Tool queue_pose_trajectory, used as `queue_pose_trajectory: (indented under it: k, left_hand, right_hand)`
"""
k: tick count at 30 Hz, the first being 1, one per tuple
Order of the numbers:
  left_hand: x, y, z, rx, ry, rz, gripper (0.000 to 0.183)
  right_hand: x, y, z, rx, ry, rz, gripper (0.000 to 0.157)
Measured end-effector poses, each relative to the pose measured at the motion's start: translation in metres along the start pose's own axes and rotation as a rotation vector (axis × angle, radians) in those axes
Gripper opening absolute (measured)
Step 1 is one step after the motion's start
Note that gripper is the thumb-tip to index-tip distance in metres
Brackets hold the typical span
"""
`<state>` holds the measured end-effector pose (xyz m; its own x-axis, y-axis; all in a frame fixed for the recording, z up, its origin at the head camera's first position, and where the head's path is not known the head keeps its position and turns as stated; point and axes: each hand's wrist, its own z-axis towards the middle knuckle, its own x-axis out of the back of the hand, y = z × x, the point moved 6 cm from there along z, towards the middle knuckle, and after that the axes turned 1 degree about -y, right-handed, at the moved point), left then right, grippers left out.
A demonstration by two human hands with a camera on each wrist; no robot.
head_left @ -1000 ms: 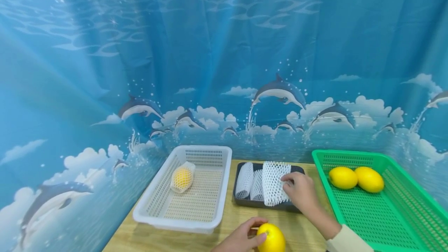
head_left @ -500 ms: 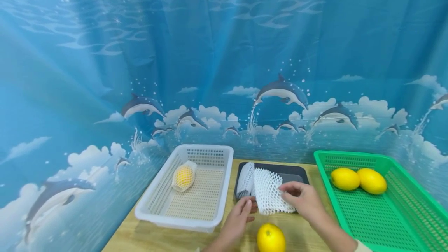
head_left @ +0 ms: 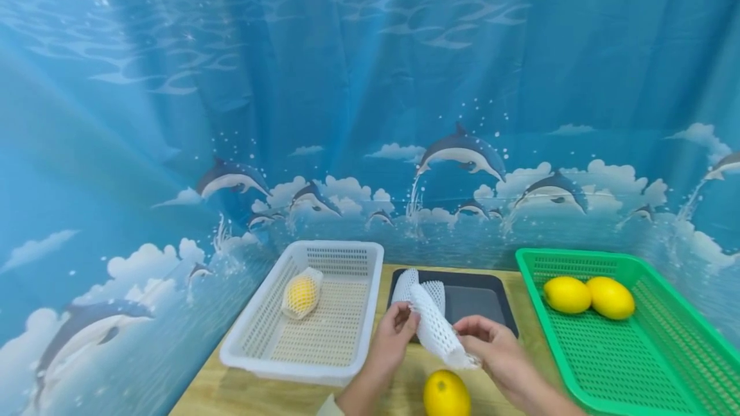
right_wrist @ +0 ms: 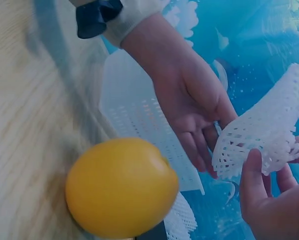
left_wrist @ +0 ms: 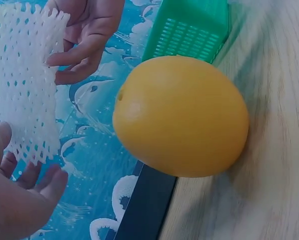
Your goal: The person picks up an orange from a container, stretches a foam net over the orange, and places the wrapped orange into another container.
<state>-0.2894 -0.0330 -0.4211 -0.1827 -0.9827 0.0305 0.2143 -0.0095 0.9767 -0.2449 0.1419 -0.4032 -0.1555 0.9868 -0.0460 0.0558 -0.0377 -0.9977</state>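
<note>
A white foam net sleeve [head_left: 436, 331] hangs slantwise between both hands, over the front edge of the black tray [head_left: 474, 300]. My left hand [head_left: 390, 338] pinches its upper left side; in the left wrist view the thumb lies in front of the mesh and the fingers behind. At the lower right end, my right hand [head_left: 494, 348] pinches the mesh, the thumb [right_wrist: 253, 167] showing on the near face. Below the hands a yellow lemon [head_left: 447, 393] sits on the wooden table, touched by neither. Two more net sleeves [head_left: 406, 282] lie in the tray's left part, partly hidden.
To the left stands a white basket [head_left: 231, 357] with a net-wrapped lemon [head_left: 302, 294] in it. On the right, a green basket [head_left: 613, 352] holds two bare lemons [head_left: 609, 297]. A blue dolphin-print curtain [head_left: 370, 114] rises behind the table [head_left: 277, 397].
My left hand has let go of the lemon and moved up to the net sleeve. The right hand has drawn that sleeve out of the tray, toward the front left.
</note>
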Motion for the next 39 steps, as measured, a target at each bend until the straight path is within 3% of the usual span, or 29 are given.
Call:
queue_pose_trajectory:
  k: [9,15,18,23,26,32,39]
  left_hand:
    - [0.002,0.001,0.002,0.037,0.024,-0.076,0.024]
    - [0.003,-0.004,0.002,0.102,-0.006,-0.183,0.024]
    - [0.002,-0.008,0.001,0.155,-0.043,-0.286,0.025]
    - [-0.003,-0.014,-0.001,0.241,-0.113,-0.501,0.024]
    - [-0.007,-0.015,-0.003,0.257,-0.148,-0.579,0.021]
    - [-0.015,-0.016,-0.008,0.256,-0.185,-0.614,0.020]
    - [-0.021,-0.013,-0.011,0.262,-0.220,-0.635,0.026]
  right_hand:
    - [-0.002,0.002,-0.003,0.023,0.013,-0.089,0.022]
    - [-0.004,0.003,-0.006,0.061,-0.068,-0.130,0.026]
    - [-0.001,0.003,-0.007,0.086,-0.097,-0.141,0.028]
    - [0.005,0.004,-0.002,0.059,-0.064,-0.071,0.026]
    - [0.006,0.006,0.002,0.034,-0.045,0.002,0.038]
    - [0.001,0.008,0.009,0.028,-0.109,0.109,0.071]
    - [-0.007,0.010,0.013,0.025,-0.219,0.140,0.075]
